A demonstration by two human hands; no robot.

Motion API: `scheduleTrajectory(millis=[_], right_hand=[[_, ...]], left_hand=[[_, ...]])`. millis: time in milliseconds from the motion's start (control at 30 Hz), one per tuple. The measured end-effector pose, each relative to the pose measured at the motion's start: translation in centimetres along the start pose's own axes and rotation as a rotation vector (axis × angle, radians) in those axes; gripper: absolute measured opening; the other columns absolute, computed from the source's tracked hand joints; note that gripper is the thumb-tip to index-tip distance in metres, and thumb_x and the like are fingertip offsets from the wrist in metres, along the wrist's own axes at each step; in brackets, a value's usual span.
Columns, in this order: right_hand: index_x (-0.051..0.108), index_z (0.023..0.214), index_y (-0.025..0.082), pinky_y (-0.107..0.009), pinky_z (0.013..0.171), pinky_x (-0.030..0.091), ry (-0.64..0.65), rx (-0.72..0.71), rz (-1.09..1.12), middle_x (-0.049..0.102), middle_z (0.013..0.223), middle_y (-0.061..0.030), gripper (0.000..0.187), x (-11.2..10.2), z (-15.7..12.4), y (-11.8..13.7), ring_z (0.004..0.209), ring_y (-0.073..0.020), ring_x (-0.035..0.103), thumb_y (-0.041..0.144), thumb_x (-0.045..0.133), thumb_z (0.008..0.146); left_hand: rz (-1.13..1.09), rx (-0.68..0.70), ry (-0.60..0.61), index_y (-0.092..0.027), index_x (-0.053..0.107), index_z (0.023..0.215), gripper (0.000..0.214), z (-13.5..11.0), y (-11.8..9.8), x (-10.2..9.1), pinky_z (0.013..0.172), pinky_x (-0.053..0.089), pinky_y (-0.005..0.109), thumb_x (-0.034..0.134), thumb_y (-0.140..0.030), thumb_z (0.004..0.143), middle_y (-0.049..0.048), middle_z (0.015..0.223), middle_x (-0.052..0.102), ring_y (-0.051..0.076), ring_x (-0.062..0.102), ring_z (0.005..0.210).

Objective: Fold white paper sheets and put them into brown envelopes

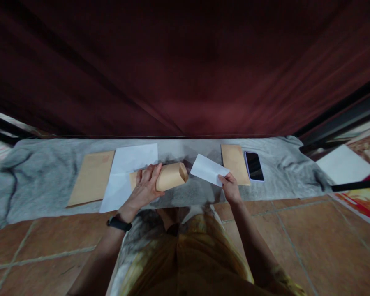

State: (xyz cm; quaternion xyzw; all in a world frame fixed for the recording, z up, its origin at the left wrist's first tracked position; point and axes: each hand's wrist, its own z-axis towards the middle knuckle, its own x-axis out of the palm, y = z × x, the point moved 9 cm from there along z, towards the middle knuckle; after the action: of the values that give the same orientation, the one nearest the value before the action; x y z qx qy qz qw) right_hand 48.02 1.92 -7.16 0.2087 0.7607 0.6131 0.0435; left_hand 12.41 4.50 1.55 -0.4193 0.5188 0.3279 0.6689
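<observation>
My left hand (148, 181) is wrapped round a tan paper envelope (172, 174), whose mouth gapes open toward the right. In my right hand (230, 186) a folded white sheet of paper (208, 169) is pinched at its lower right corner. The sheet's left end is close to the envelope's mouth, apart from it. Under and left of my left hand lies a larger creased white sheet (134, 158). A second tan envelope (234, 162) lies flat just beyond my right hand.
A grey cloth (283, 168) covers the long narrow surface. At its left lies a larger tan envelope (92, 174); a phone (254, 166) lies at the right. A dark red curtain (185, 82) hangs behind. White paper (345, 164) is at far right, above the tiled floor (296, 230).
</observation>
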Motion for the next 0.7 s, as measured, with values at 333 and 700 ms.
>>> scheduleTrajectory(millis=[333, 700], right_hand=[[0.072, 0.085, 0.022, -0.027, 0.057, 0.044, 0.031, -0.014, -0.053, 0.067, 0.066, 0.004, 0.037, 0.8, -0.7, 1.4, 0.059, -0.015, 0.058, 0.05, 0.084, 0.064], [0.08, 0.084, 0.024, -0.035, 0.079, 0.053, 0.205, -0.146, -0.38, 0.079, 0.092, -0.0051, 0.023, 2.3, -0.8, 3.2, 0.086, -0.0236, 0.069, 0.041, 0.07, 0.073]], left_hand=[[0.024, 0.015, -0.004, -0.02, 0.005, 0.163, 0.12, 0.1, -0.4, 0.2, 0.121, 0.02, 0.065, 0.081, -0.034, 0.071, 0.0243, 0.155, 0.04, 0.043, 0.032, 0.149], [0.089, 0.055, 0.015, -0.018, 0.014, 0.162, 0.115, -0.4, -0.6, 0.8, 0.122, 0.014, 0.065, 0.08, -0.028, 0.069, 0.0247, 0.155, 0.04, 0.042, 0.031, 0.15]])
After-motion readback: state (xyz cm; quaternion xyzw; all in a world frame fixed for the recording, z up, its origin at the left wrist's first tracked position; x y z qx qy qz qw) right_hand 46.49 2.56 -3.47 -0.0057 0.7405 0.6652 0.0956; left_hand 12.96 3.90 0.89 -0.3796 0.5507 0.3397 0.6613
